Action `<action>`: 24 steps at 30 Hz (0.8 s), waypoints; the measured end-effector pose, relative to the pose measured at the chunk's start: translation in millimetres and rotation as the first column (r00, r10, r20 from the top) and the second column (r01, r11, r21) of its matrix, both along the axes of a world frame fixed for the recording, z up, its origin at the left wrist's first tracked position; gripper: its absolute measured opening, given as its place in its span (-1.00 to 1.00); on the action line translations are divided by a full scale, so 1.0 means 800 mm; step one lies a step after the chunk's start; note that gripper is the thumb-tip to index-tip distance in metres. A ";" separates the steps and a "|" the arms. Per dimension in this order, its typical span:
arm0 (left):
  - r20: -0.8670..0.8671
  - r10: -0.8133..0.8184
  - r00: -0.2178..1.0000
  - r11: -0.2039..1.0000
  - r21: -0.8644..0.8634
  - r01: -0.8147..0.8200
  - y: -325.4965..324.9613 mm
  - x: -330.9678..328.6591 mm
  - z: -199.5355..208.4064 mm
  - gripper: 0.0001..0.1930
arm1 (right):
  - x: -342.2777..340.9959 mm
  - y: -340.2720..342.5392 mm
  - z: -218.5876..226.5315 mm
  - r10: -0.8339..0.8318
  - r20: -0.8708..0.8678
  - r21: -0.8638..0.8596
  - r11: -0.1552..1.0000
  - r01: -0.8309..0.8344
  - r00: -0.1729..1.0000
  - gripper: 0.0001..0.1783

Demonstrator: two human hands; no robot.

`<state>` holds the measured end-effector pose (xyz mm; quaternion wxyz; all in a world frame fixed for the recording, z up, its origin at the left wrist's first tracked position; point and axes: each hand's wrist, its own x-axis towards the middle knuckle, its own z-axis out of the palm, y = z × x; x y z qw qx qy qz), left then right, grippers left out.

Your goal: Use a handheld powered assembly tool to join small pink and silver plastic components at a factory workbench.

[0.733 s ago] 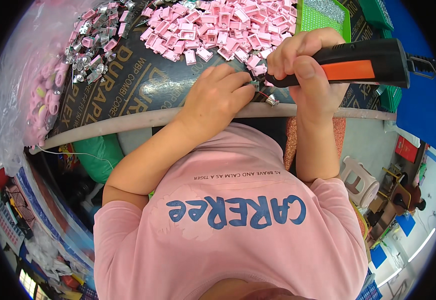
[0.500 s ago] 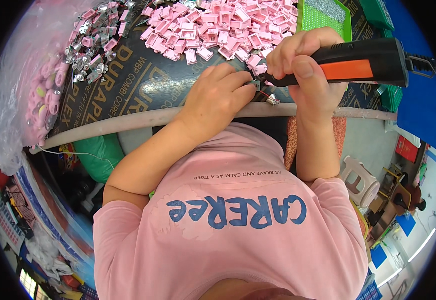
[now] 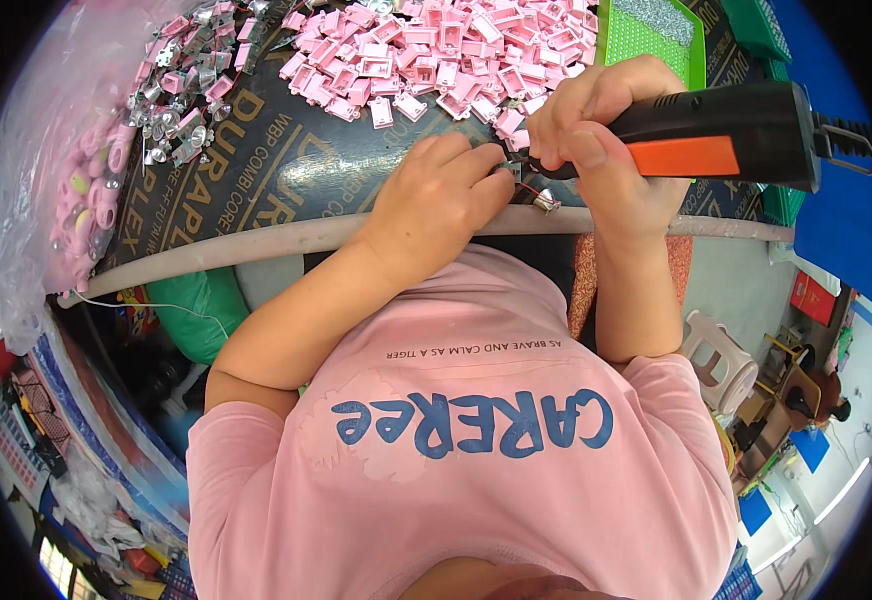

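Gripping black-orange power screwdriver [image 3: 716, 135], right hand [image 3: 606, 150] clenched; left hand [image 3: 436, 200] pinching small part [image 3: 506, 170]; pink housings pile [image 3: 436, 50] behind.

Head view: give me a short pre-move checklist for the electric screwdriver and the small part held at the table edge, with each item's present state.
1. Right hand wrapped firmly around the black-and-orange electric screwdriver: ok.
2. Left hand steadying the small part at the tool's tip: ok.
3. Bit seated squarely on a screw: cannot tell, fingers hide it.
4. Left fingertips clear of the bit: not ok, they crowd the tip.
5. Supply of pink plastic housings within reach: ok.
6. Loose piece with a red wire close to the table edge: not ok.
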<state>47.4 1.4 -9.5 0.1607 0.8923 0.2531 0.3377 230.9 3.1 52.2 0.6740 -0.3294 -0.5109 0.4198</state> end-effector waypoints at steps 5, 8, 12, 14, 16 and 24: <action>-0.041 0.000 0.999 1.000 -0.015 0.000 -0.002 0.001 0.004 -0.90 | -0.001 0.002 0.001 0.003 -0.023 -0.041 0.999 -0.004 1.000 -0.69; 0.034 -0.008 0.999 1.000 -0.016 0.009 -0.001 0.002 0.001 -0.90 | 0.003 -0.003 0.003 -0.008 0.111 -0.026 1.000 0.011 0.994 -0.72; 0.060 -0.022 0.998 1.000 -0.010 0.023 0.003 0.001 0.000 -0.90 | 0.023 0.000 0.000 0.152 0.372 0.082 0.977 -0.196 0.916 -0.70; 0.025 -0.073 0.997 0.996 -0.056 0.074 0.009 0.002 0.003 -0.89 | 0.015 0.002 0.002 0.091 0.036 -0.064 0.994 -0.088 0.995 -0.73; 0.005 -0.063 0.998 0.995 -0.077 0.064 0.004 -0.007 0.007 -0.88 | 0.012 0.000 0.015 0.114 -0.123 -0.027 0.993 -0.118 0.986 -0.70; -0.004 -0.077 0.997 0.991 -0.114 0.076 0.006 -0.006 0.001 -0.85 | 0.011 0.002 -0.002 0.149 -0.016 0.063 0.987 -0.148 0.989 -0.70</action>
